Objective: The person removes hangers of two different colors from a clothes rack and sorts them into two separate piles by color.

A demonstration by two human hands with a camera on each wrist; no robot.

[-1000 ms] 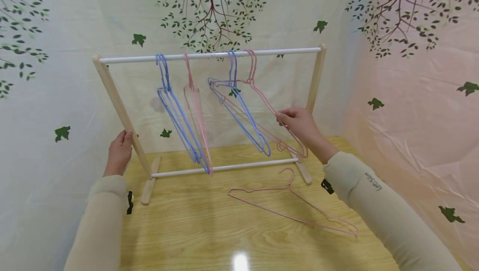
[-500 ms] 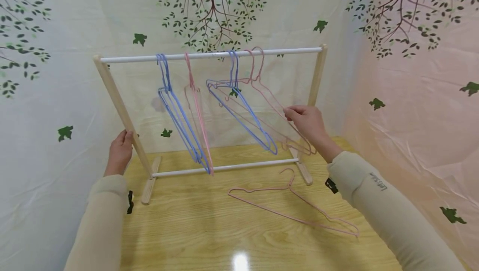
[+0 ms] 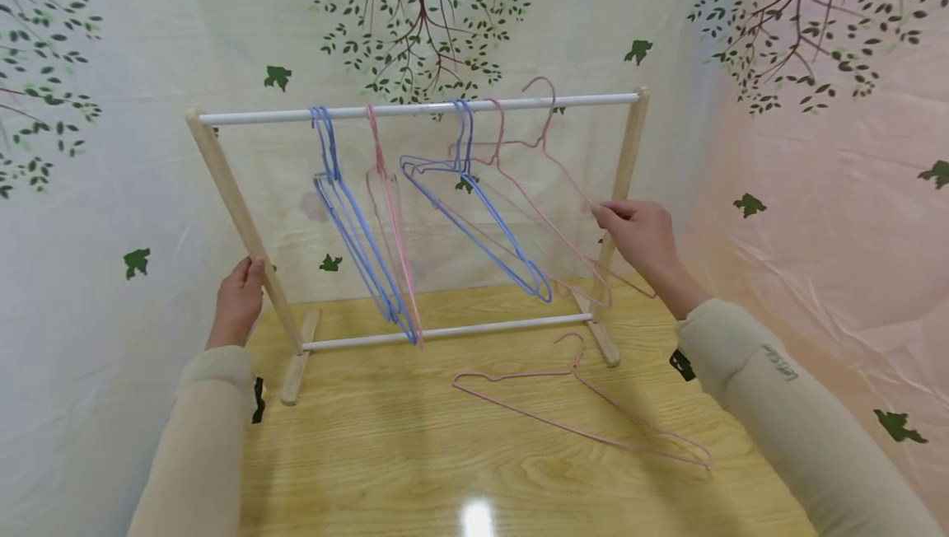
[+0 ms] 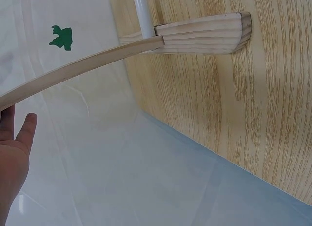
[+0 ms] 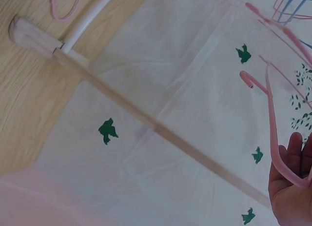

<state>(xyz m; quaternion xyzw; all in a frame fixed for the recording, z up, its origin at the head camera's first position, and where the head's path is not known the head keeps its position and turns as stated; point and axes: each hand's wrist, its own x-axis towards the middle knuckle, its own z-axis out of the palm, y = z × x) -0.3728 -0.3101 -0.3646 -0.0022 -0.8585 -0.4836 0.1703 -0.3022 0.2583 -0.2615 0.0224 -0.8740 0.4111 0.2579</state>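
Observation:
In the head view, my right hand (image 3: 643, 236) pinches the shoulder of a pink clothes hanger (image 3: 562, 168). That hanger's hook stands above the white top bar (image 3: 259, 118) of a small clothes rack. The right wrist view shows the same hanger's near end passing my right fingers. My left hand (image 3: 239, 298) holds the rack's left wooden post (image 3: 228, 191), with part of the fingers hidden behind it. Another pink hanger (image 3: 501, 133) hangs just left of the lifted one. Blue hangers (image 3: 469, 142) hang beside it.
Farther left on the bar are more blue hangers (image 3: 329, 160) and pink hangers (image 3: 380, 160). One loose pink hanger (image 3: 519, 374) lies on the wooden table (image 3: 356, 463). The rack's lower rail (image 3: 482, 329) crosses behind it. A leaf-printed sheet (image 3: 245, 10) hangs at the back.
My right hand has moved right and slightly up, carrying the pink hanger away from its neighbour, its hook rising above the bar. The blue hangers beside it have swung slightly. My left hand stays put.

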